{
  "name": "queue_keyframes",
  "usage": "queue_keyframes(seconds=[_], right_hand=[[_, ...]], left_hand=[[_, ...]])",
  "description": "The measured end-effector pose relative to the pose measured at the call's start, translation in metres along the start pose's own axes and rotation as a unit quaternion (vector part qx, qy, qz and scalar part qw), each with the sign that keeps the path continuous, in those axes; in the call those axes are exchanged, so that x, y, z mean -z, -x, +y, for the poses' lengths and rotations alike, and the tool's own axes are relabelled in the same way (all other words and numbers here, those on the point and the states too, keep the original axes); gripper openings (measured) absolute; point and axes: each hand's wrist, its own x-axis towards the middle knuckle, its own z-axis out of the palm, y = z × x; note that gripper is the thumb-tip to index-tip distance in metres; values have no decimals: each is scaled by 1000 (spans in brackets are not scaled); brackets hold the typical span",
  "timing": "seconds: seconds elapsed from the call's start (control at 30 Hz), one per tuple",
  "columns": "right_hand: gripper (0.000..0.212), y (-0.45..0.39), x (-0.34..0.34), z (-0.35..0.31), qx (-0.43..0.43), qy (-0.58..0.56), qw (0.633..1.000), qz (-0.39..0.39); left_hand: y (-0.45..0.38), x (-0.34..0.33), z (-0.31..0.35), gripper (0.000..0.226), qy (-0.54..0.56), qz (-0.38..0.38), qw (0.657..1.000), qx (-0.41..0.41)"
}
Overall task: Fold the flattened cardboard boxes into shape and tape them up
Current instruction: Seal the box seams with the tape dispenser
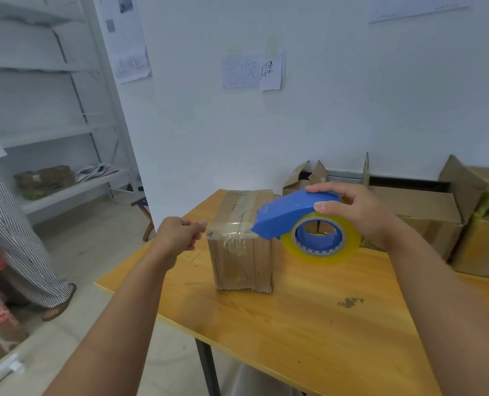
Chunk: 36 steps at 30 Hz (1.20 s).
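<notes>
A small cardboard box (242, 238), already folded into shape, stands upright on the wooden tabletop (309, 324) near its far left corner. Clear tape is seen along the top seam and down the near face.

A blue tape dispenser (294, 215) w/ a yellowish clear tape roll (322, 241) is held by the right hand (357, 212) just right of the box; fingers are wrapped over the top of the blue housing, thumb pressed at its near side above the roll. The dispenser's front tip is placed at the box's top right near edge, approx. touching it.

The left hand (180, 232) is held just left of the box's upper near corner, fingers curled in, thumb and forefinger tips brought together close to the taped corner. Whether a tape end is pinched there cannot be told.

Larger open cardboard boxes (426, 212) are set along the wall at the tabletop's far right. A person in striped trousers (17, 238) is seen at the left, near white shelving (52, 132). Paper notes (252, 71) are stuck on the wall.
</notes>
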Motion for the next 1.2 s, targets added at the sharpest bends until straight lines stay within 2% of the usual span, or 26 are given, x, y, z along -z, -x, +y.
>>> queue_keyframes(seconds=[0.33, 0.47, 0.63, 0.73, 0.8, 0.87, 0.93, 0.97, 1.03, 1.2], right_hand=[[27, -3, 1, 8, -8, 12, 1000, -1], [34, -3, -1, 13, -18, 7, 1000, -6], [33, 3, -5, 27, -28, -24, 999, 4], [34, 6, -8, 30, -30, -32, 999, 16], [37, 7, -10, 31, -32, -36, 999, 19], [38, 7, -13, 32, -35, -41, 998, 24], [38, 8, -15, 30, -38, -52, 998, 29], [37, 8, -15, 29, -38, -60, 997, 31], [32, 8, -17, 27, -40, -72, 996, 32], [25, 3, -28, 26, -42, -71, 996, 30]], left_hand=[[6, -11, 0, 19, 5, 42, 999, -8], [8, -13, -6, 19, 9, 23, 1000, 2], [7, -14, -9, 41, -49, -4, 998, 48], [6, -12, -8, 67, -188, 26, 980, 59], [11, -14, -13, 68, -265, 102, 959, -17], [25, -27, -13, 52, -253, 160, 936, -186], [39, -50, -10, 46, -276, 102, 901, -319], [44, -61, -12, 45, -318, 68, 877, -354], [43, -70, -17, 44, -375, 53, 845, -378], [30, -68, -19, 38, -391, 93, 830, -387]])
